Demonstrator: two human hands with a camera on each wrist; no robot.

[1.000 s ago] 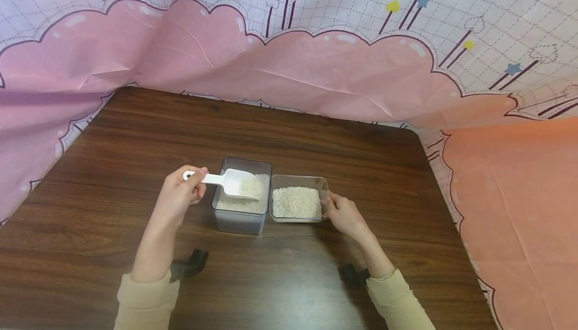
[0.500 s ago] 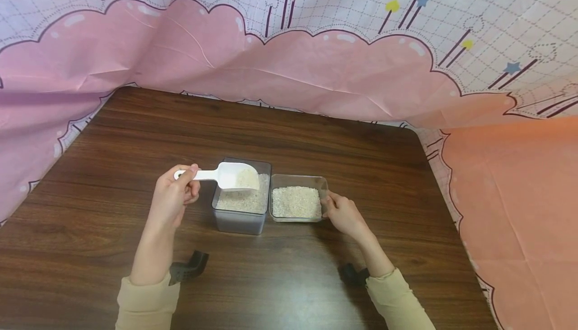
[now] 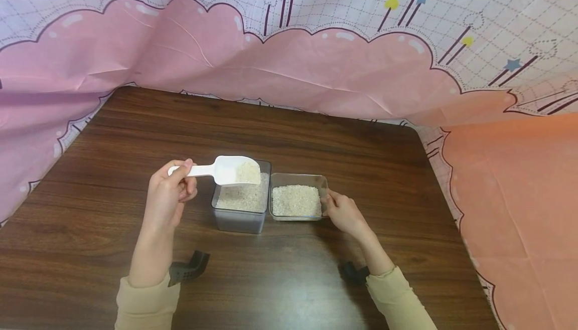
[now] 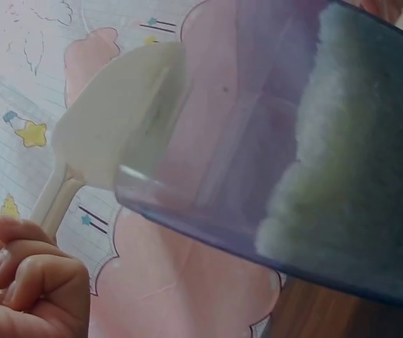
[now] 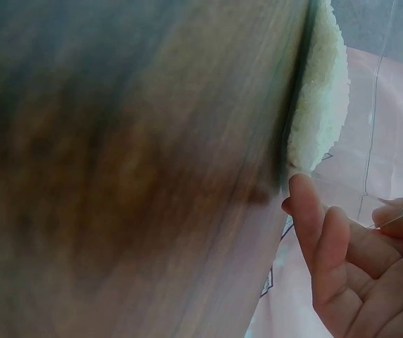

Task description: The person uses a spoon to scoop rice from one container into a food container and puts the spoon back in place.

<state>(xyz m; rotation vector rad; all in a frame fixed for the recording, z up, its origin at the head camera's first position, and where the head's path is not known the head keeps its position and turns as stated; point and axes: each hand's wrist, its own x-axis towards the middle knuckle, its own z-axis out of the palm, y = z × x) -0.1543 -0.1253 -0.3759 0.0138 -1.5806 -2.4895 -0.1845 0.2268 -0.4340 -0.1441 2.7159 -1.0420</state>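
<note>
My left hand (image 3: 168,194) pinches the handle of a white plastic scoop (image 3: 225,170), which carries a small heap of rice (image 3: 248,172) toward its front edge. Held level, the scoop hangs over a deep, grey see-through bin (image 3: 239,222) with rice inside. The left wrist view shows the scoop (image 4: 106,116) above the rim of the bin (image 4: 215,176). Just right of the bin stands a shallower clear container (image 3: 300,181) that holds rice (image 3: 295,200). At its right side my right hand (image 3: 346,215) grips it, thumb at the rim and fingers low on the wall in the right wrist view.
Both containers stand on a dark wood-grain table (image 3: 289,139). A patterned pink and white cloth (image 3: 280,69) hangs behind the table and along its sides. Black wrist mounts (image 3: 191,267) stick out at both forearms.
My left hand has lifted the scoop of rice and drawn it slightly left, from inside the bin's opening to above its rim. The right hand and the clear container stay in place.
</note>
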